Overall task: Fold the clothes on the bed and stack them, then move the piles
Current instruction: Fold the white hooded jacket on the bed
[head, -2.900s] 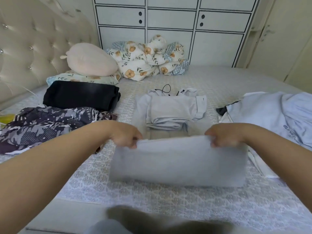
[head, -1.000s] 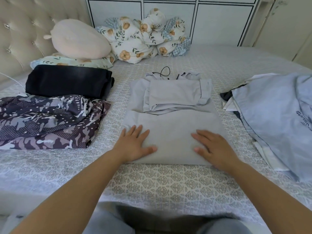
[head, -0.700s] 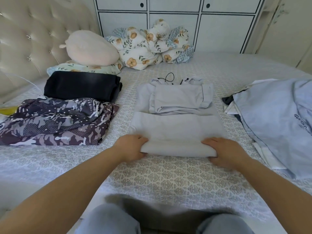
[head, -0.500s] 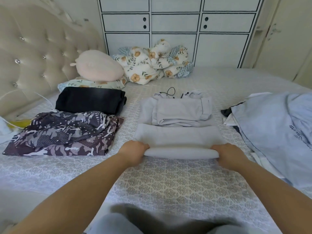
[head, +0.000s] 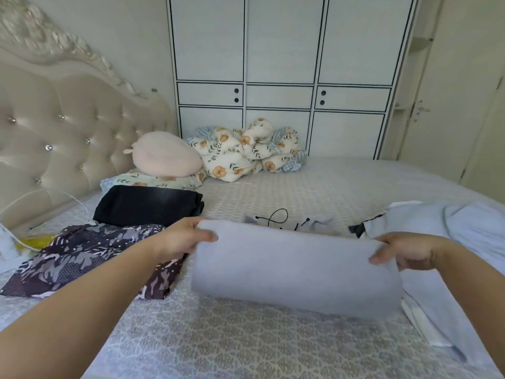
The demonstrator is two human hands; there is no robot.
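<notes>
A folded light grey garment (head: 295, 269) is lifted off the bed and tilted up toward me. My left hand (head: 183, 242) grips its left end and my right hand (head: 401, 250) grips its right end. The garment hides most of the grey pile behind it; only a black drawstring (head: 276, 218) and a bit of grey cloth show above its top edge. A camouflage-print garment (head: 82, 258) lies at the left, with a folded black garment (head: 147, 205) behind it. Unfolded pale blue clothes (head: 451, 242) lie at the right.
The patterned bedspread (head: 246, 346) fills the foreground. A pink cushion (head: 164, 154) and a floral quilt bundle (head: 246, 149) sit at the far end, against the white wardrobe (head: 278, 77). The tufted headboard (head: 54, 138) runs along the left. A door (head: 464, 105) is at the right.
Both hands curled under the near edge of the flat grey garment and lifted it off the bed. It now hangs in the air and covers the grey pile behind it.
</notes>
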